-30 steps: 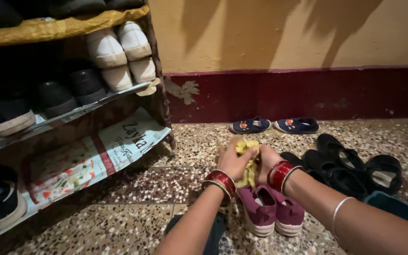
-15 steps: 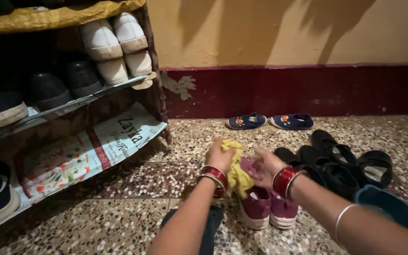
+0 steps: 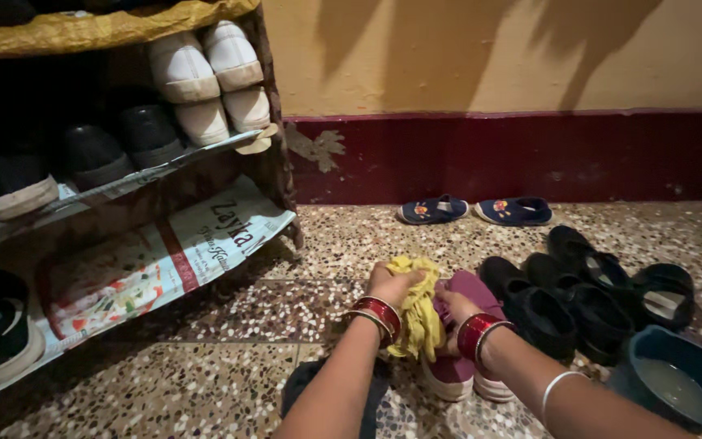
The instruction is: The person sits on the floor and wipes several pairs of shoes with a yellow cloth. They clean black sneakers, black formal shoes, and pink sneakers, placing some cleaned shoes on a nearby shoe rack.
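Note:
My left hand grips a crumpled yellow cloth that hangs down over a pair of maroon shoes on the speckled floor. My right hand rests on the upper of the nearer maroon shoe, fingers curled around it next to the cloth. Both wrists wear red bangles. The left maroon shoe is partly hidden behind the cloth.
A shoe rack lined with printed paper stands at the left, with white shoes and dark shoes. Small blue shoes lie by the dark red skirting. Black sandals sit to the right, and a blue basin with cloudy water.
My left hand with the yellow cloth has come down onto the maroon shoes. My right hand has moved from open fingers to holding the shoe. The view shifted slightly.

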